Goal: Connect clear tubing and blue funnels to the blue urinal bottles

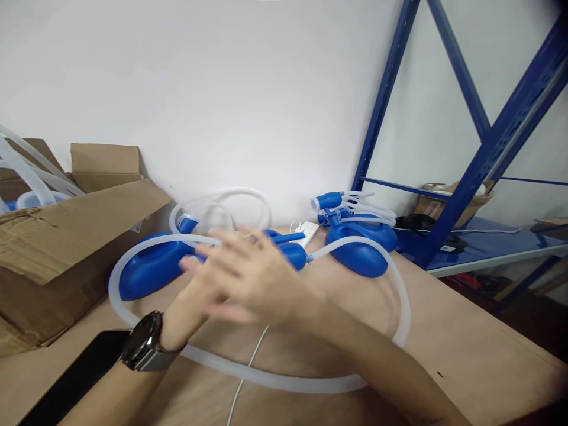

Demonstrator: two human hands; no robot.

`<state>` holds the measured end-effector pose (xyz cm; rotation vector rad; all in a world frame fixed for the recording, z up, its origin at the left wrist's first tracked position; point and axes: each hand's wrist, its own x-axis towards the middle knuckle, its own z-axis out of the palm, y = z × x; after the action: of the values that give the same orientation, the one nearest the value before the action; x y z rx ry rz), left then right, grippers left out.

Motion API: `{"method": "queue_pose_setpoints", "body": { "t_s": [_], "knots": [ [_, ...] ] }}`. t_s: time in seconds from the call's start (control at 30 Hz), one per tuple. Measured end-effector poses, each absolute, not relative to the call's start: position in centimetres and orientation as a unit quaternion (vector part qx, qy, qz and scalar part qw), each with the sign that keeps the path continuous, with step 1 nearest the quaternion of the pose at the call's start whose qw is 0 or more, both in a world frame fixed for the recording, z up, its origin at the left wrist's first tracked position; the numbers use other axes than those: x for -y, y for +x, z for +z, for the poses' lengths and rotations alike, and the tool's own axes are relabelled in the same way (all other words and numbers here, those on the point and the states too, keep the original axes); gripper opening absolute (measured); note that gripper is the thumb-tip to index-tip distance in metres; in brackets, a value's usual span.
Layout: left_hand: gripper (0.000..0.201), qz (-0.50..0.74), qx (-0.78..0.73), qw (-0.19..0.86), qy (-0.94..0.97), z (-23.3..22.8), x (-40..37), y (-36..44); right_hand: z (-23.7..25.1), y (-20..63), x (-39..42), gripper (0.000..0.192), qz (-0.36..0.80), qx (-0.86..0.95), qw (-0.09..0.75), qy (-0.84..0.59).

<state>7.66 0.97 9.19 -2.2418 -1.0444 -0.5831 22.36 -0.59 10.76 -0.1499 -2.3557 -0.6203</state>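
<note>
My right hand (pixel 252 275) reaches in from the lower right, blurred, fingers spread, holding nothing. My left hand (pixel 190 305), a dark watch (pixel 144 343) on its wrist, lies partly under it; its fingers are mostly hidden. Both hover just in front of a blue rubber bulb (pixel 146 266) on the wooden table (pixel 465 355). A second blue bulb (pixel 293 254) sits right behind the hands and a third (pixel 359 251) further right. A long clear tube (pixel 266 378) loops around my forearms and runs to the bulbs.
An open cardboard box (pixel 66 236) with more tubes stands at the left. A black phone (pixel 75 378) lies at the front left. A thin white cable (pixel 248 361) leads to a white charger (pixel 307 234). A blue metal rack (pixel 465 195) stands at the right.
</note>
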Motion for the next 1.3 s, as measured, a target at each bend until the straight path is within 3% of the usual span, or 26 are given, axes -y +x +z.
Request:
{"method": "queue_pose_setpoints", "body": {
  "t_s": [0.1, 0.23, 0.37, 0.67, 0.87, 1.1, 1.2, 1.3],
  "knots": [
    [0.039, -0.221, 0.375, 0.374, -0.819, 10.9, 0.1, 6.2, 13.4, 26.4, -1.6, 0.062, -0.209, 0.873, 0.392, -0.201],
    [0.015, -0.272, 0.289, 0.537, -0.744, 12.7, 1.3, 5.4, 14.5, 29.5, -3.6, 0.057, -0.132, 0.896, 0.344, -0.248],
    [0.005, -0.309, 0.253, 0.545, -0.737, 12.8, 1.6, 5.8, 14.1, 29.2, -3.8, 0.051, -0.118, 0.889, 0.371, -0.24],
    [0.011, -0.443, 0.276, 0.412, -0.747, 11.6, 1.0, 6.8, 13.3, 27.8, -3.7, 0.054, -0.058, 0.829, 0.483, -0.276],
    [0.024, -0.524, 0.42, 0.196, -0.714, 12.3, 1.6, 6.6, 12.9, 27.8, -4.7, 0.048, -0.002, 0.813, 0.531, -0.238],
    [0.042, -0.505, 0.494, -0.064, -0.705, 13.8, 2.1, 6.9, 13.2, 27.6, -4.4, 0.045, -0.038, 0.786, 0.562, -0.255],
    [0.051, -0.44, 0.483, -0.09, -0.752, 13.6, 1.9, 6.9, 13.6, 27.6, -3.7, 0.045, -0.034, 0.773, 0.574, -0.27],
    [0.046, -0.42, 0.486, 0.009, -0.766, 12.8, 1.5, 7.0, 13.8, 27.4, -3.3, 0.046, -0.042, 0.771, 0.574, -0.274]
  ]
}}
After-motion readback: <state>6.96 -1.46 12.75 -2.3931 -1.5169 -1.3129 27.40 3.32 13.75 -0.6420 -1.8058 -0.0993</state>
